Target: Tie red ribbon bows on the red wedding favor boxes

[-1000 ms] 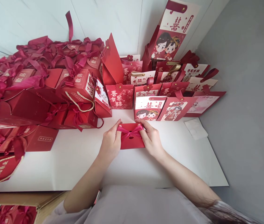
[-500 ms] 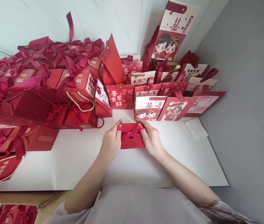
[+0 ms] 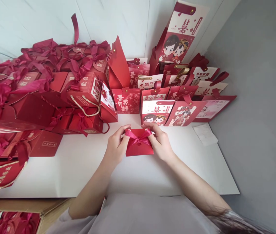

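Observation:
A red gift box (image 3: 139, 150) rests on the white tabletop in front of me, its lid facing up. Across its top lies a crimson ribbon (image 3: 139, 139) tied in a bow. My left hand (image 3: 116, 142) grips the bow's left side with thumb and fingers at the box's left edge. On the opposite side, my right hand (image 3: 161, 141) pinches the right loop. The fingertips of both hands are partly hidden behind the ribbon and the box's far edge.
Stacked red boxes with ribbons (image 3: 47, 143) crowd the left. Printed red gift bags (image 3: 156, 112) stand in rows behind my hands. A white paper (image 3: 205, 134) lies at right, near a grey wall (image 3: 257, 107). An open cardboard carton (image 3: 52, 211) sits below the table's left front edge.
My fingers have shifted slightly along the ribbon, and the bow's loops look fuller and more spread. The knot now covers more of the hole in the lid.

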Motion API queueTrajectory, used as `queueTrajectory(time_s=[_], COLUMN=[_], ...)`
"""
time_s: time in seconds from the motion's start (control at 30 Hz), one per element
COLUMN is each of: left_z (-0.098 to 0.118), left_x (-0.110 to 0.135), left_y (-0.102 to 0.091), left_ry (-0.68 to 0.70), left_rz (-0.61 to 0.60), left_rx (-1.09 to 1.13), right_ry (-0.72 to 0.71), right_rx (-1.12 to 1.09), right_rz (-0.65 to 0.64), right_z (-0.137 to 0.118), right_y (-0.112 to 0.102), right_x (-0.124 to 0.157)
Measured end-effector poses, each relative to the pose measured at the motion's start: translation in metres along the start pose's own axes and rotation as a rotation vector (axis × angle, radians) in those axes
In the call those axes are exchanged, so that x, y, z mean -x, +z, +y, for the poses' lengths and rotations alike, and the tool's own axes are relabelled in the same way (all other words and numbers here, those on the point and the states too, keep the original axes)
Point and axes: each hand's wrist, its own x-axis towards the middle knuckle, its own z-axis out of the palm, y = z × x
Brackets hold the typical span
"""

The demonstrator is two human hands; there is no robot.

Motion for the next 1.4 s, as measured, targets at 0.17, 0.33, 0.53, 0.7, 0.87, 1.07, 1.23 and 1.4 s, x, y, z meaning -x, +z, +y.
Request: queueTrajectory(time_s=[0.17, 0.33, 0.53, 0.7, 0.87, 1.07, 1.23, 1.4], left_z=[-0.004, -0.009, -0.01, -0.013, -0.02, -0.026, -0.029, -0.049], left_x=[-0.001, -0.007, -0.012, -0.015, -0.017, -0.022, -0.027, -0.033], left_y=[0.001, -0.001, -0.015, -0.034, -0.049, -0.045, -0.036, -0.028], left_ry=[0.112, 0.358, 0.19, 0.136, 0.182, 0.24, 0.275, 0.292], left_rz=[0.015, 0.15, -0.121, -0.183, -0.367, -0.543, -0.481, -0.072], left_rx=[0.007, -0.08, 0.007, 0.075, -0.082, -0.127, -0.037, 0.281], right_ry=[-0.016, -0.044, 0.065, 0.091, -0.09, -0.116, -0.213, -0.184], right_rx=[0.006, -0.021, -0.014, -0.204, 0.002, 0.303, 0.271, 0.128], right_rz=[0.002, 0.022, -0.155, -0.358, -0.516, -0.546, -0.503, -0.329], right_z=[0.0, 0.0, -0.004, -0.007, -0.006, 0.006, 0.008, -0.002], right_y=[0.0, -0.002, -0.013, -0.043, -0.065, -0.053, -0.047, -0.05], right_x=[0.0, 0.0, -0.003, -0.007, -0.005, -0.002, -0.006, -0.003])
